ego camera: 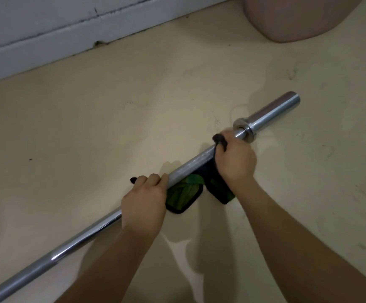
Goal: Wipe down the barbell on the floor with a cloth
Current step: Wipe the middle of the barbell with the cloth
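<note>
Both forearms reach in from the near edge, one to each side of the cloth (183,193). Left grip (143,200): fingers curled over the shaft of the barbell (68,242), with a dark cloth end showing past the knuckles. Right grip (235,159): closed round the shaft just short of the collar (243,127), pinching the other cloth end against the steel. Between them the cloth — dark-edged, green-patterned — hangs below the bar toward the floor (112,127). Barbell position: lying along the floor on a diagonal, sleeve (273,112) at the far right. The two-handed hold probably serves to keep the cloth wrapped against the bar, so that a slide along it wipes all round. The long near-left run of shaft — by this placement — likely remains to be wiped.
</note>
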A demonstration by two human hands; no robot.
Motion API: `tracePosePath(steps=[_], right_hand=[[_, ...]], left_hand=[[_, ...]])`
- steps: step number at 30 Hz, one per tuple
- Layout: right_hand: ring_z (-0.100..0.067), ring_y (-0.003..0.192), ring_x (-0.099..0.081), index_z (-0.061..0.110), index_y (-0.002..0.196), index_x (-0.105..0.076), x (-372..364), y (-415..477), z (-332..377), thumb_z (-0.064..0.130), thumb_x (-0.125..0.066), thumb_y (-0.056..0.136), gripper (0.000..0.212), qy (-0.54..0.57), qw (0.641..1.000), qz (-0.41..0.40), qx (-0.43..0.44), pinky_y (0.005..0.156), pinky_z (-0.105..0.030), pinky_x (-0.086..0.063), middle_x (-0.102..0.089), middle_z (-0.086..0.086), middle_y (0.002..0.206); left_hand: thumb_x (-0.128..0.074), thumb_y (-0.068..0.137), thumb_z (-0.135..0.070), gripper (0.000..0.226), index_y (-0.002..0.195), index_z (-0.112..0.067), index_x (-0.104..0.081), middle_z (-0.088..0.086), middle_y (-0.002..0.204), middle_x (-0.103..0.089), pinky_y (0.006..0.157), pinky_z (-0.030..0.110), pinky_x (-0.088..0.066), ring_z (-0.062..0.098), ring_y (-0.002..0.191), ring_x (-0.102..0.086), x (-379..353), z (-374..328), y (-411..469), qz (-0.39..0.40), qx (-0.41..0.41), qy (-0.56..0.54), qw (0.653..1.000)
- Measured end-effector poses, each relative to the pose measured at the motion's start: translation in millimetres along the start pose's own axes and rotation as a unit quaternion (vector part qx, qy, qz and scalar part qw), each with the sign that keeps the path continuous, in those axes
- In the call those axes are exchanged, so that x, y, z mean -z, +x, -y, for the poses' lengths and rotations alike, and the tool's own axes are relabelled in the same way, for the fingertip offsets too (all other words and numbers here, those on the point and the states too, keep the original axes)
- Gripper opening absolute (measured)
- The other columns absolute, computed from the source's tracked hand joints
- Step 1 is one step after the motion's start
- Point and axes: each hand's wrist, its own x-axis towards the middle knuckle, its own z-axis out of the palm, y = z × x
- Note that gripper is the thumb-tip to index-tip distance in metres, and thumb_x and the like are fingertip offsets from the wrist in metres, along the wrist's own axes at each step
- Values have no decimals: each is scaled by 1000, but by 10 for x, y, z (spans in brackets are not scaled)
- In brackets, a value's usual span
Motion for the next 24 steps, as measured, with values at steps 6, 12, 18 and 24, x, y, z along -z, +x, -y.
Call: tracePosePath(steps=[6,12,18,24], right_hand=[[-32,77,-64,33,114,-60,75,-60,-27,33,-46,94,24,-34,993,59,100,67,-34,-49,-69,-7,87],[-31,77,-62,27,112,-60,-103,-399,217,29,-47,94,22,19,997,40,65,60,-29,-35,-67,-8,87],[-34,82,-62,26,114,-61,63,-85,-87,29,-46,94,25,4,1000,-1,3,64,-32,-38,-68,-12,90],[-29,77,-63,28,116,-55,-232,-667,325,31,-44,93,26,-31,963,98,249,64,-31,-33,-68,-4,90]], left_hand=[[-80,51,-1,58,106,-17,-69,-1,78,-65,41,23,-25,24,68,-57,-28,55,-50,-18,-13,-7,1000],[-81,51,-2,50,97,-20,-71,-3,71,-62,40,22,-23,22,62,-54,0,16,-58,-15,-9,-30,999],[-80,61,-5,39,95,-23,-72,-3,69,-64,42,24,-30,23,59,-53,-49,101,-48,-22,-10,-81,996],[-67,76,-10,12,77,-22,-66,-2,66,-61,52,26,-29,24,60,-52,-86,163,-17,-22,17,-136,990]])
